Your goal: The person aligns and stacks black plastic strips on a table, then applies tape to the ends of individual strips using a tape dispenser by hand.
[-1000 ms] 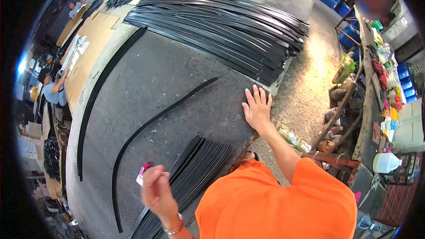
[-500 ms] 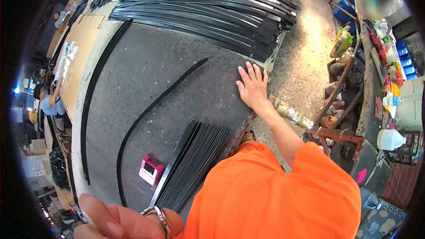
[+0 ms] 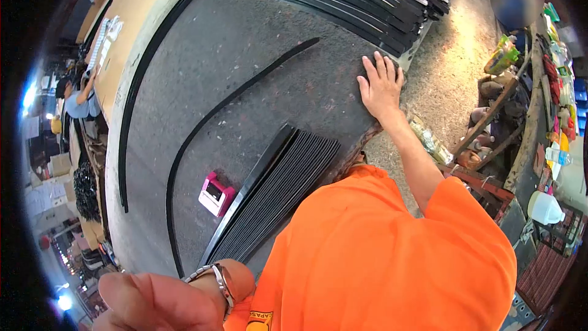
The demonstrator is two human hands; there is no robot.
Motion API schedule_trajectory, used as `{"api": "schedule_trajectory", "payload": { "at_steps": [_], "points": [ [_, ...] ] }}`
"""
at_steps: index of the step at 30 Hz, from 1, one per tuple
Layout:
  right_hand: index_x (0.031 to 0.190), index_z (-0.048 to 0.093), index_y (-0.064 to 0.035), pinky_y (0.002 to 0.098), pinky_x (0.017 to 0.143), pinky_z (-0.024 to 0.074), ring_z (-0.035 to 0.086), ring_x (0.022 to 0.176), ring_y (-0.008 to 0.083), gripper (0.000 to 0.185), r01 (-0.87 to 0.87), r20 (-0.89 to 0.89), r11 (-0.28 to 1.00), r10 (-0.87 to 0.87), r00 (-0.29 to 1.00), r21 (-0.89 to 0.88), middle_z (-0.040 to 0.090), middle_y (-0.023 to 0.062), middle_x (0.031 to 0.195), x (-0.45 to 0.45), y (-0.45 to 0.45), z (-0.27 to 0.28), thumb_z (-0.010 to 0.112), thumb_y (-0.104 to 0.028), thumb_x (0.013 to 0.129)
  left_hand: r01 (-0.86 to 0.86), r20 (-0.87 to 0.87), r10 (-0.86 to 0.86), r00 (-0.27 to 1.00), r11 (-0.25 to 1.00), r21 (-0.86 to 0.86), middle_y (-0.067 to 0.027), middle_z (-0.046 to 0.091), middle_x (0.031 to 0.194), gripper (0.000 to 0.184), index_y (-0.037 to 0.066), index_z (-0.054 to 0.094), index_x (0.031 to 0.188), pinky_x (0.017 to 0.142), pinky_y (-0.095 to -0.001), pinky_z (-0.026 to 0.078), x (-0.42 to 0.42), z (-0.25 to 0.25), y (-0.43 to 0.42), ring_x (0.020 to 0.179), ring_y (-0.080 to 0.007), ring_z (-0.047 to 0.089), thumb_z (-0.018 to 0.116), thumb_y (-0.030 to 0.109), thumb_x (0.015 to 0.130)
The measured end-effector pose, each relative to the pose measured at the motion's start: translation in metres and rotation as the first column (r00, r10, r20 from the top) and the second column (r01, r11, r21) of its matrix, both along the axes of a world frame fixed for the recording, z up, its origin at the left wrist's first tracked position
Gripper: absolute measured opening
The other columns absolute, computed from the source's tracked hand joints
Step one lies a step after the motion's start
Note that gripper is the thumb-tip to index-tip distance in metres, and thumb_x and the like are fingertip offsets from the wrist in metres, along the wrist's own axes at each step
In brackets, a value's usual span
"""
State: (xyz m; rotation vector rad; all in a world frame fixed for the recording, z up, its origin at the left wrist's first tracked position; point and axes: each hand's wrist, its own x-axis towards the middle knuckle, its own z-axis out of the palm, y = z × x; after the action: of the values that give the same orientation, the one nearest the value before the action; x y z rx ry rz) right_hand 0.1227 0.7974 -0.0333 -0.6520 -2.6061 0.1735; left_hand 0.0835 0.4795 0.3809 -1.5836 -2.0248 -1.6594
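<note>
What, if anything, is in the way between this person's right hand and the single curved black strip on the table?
Nothing visible. The right hand rests on the dark tabletop, and only that surface lies between it and the strip's upper end. The bundle of strips lies nearer the orange shirt, outside that path.

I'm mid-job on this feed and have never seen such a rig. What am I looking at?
There's no machine: a person works bare-handed, filmed by a camera on their head, looking forward and down. The orange shirt is theirs. The right hand rests, fingers spread, near the edge of the grey surface, holding nothing visible. The left hand is close to the lens; I can't tell whether it holds anything. On the surface lie stacked black strips, a single curved strip and a pink-and-white object.
</note>
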Motion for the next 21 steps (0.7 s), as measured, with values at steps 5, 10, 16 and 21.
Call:
{"api": "schedule_trajectory", "payload": {
  "at_steps": [5,10,16,21],
  "points": [
    [0.145,0.053,-0.0175,0.0634,0.115,0.0248,0.038,0.142,0.0356,0.054,0.002,0.022,1.0,-0.002,1.0,0.016,0.044,0.0136,0.155,0.0,0.0,0.001,0.063,-0.035,0.094,-0.009,0.028,0.003,1.0,0.98,0.2,0.0178,0.058,0.12,0.036,0.034,0.054,0.131,0.08,-0.0323,0.033,0.006,-0.022,-0.027,0.086,-0.0098,0.05,0.065,0.034,0.096],
    [0.146,0.052,-0.0168,0.0637,0.115,0.0243,0.037,0.143,0.0362,0.055,-0.007,0.036,1.0,0.007,0.999,-0.001,0.041,0.0137,0.156,0.001,0.0,0.007,0.063,-0.034,0.095,-0.613,-0.022,0.613,0.789,0.79,0.037,-0.0083,0.059,0.095,0.01,0.008,0.059,0.088,0.078,-0.0319,0.044,-0.018,-0.114,-0.009,0.088,-0.0201,0.054,0.061,0.017,0.093],
    [0.147,0.051,-0.0181,0.0634,0.117,0.0222,0.035,0.144,0.036,0.054,0.009,0.084,1.0,-0.008,0.996,-0.015,0.04,0.0127,0.158,0.001,-0.001,0.005,0.061,-0.034,0.096,-0.508,0.149,0.614,0.775,0.746,-0.431,-0.0096,0.056,0.086,0.023,0.001,0.057,0.083,0.068,-0.0322,0.045,-0.018,-0.3,-0.045,0.076,-0.0218,0.053,0.074,0.013,0.091],
    [0.148,0.049,-0.0188,0.0639,0.116,0.0223,0.035,0.144,0.0366,0.055,-0.001,0.087,1.0,0.002,0.996,-0.005,0.039,0.0129,0.158,-0.001,-0.002,0.007,0.061,-0.035,0.097,-0.47,0.262,0.653,0.711,0.718,-0.513,-0.0101,0.055,0.081,0.026,0.001,0.057,0.082,0.068,-0.0389,0.044,0.012,-0.355,-0.06,0.077,-0.0269,0.054,0.074,0.018,0.092]
  ]
}}
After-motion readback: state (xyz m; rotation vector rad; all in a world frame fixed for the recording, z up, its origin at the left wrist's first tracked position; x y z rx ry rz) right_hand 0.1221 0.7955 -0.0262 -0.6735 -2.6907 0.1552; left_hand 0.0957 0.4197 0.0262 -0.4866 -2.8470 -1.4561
